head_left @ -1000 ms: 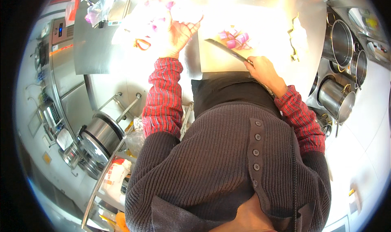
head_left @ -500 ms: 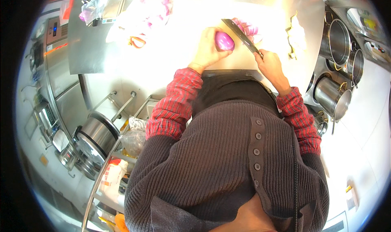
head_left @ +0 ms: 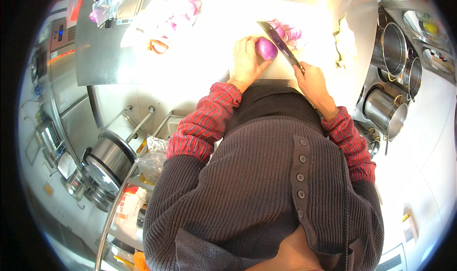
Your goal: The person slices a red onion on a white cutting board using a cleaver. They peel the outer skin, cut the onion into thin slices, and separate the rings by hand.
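My left hand [head_left: 246,61] is closed around the left side of a peeled red onion [head_left: 266,48] on the brightly lit worktop. In my right hand [head_left: 309,78] is the handle of a dark-bladed kitchen knife [head_left: 278,40]. Its blade slants away to the far left, just right of the onion; whether the two touch I cannot tell. Cut red onion pieces [head_left: 289,34] lie in a heap on the blade's other side. Glare washes out the surface beneath my hands.
Left on the metal worktop [head_left: 102,56] are a bag of red onions [head_left: 178,9], an orange-handled tool [head_left: 158,45] and a small scale [head_left: 128,9]. Pale leafy scraps [head_left: 346,40] lie at the right. Steel pots [head_left: 388,110] stand beyond the right edge; a rail cart [head_left: 112,214] is at lower left.
My left hand and the onion have shifted slightly right, nearer the blade. The knife keeps nearly the same slant, and the view has moved a little.
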`<state>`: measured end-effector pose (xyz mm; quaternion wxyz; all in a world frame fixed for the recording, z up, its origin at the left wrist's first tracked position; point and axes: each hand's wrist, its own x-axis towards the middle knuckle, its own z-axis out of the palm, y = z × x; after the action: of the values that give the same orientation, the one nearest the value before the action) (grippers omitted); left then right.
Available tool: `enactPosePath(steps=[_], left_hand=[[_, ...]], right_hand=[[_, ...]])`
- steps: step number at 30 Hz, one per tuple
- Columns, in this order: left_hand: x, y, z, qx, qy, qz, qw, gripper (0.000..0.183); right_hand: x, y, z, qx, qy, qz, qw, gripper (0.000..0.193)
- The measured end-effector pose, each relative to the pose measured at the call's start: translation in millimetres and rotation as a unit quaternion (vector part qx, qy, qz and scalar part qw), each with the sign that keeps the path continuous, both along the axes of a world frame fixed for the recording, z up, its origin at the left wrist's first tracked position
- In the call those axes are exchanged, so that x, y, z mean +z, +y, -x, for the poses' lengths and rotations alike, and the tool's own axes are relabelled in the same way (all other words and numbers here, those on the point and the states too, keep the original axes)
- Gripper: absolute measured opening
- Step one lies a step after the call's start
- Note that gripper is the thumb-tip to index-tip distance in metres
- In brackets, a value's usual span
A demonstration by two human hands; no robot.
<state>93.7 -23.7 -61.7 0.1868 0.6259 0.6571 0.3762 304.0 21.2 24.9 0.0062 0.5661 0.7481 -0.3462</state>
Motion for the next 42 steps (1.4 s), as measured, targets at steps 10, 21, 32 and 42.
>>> enactPosePath(steps=[10, 21, 32, 42], left_hand=[[2.7, -4.3, 31.0, 0.101, -0.136, 0.0, 0.986, 0.057], [54.1, 80.0, 64.0, 0.105, -0.187, -0.145, 0.966, 0.028], [61.9, 124.1, 39.0, -0.031, -0.105, -0.052, 0.993, 0.041], [58.7, 130.6, 29.4, -0.087, -0.044, -0.058, 0.994, 0.044]], right_hand=[[40.3, -8.5, 6.2, 0.054, -0.011, 0.007, 0.998, 0.027], [35.5, -13.1, 9.6, 0.069, -0.044, -0.01, 0.997, 0.026], [36.6, -8.6, 10.8, 0.094, -0.059, -0.032, 0.993, 0.024], [36.1, -8.8, 11.7, 0.082, -0.063, -0.003, 0.995, 0.023]])
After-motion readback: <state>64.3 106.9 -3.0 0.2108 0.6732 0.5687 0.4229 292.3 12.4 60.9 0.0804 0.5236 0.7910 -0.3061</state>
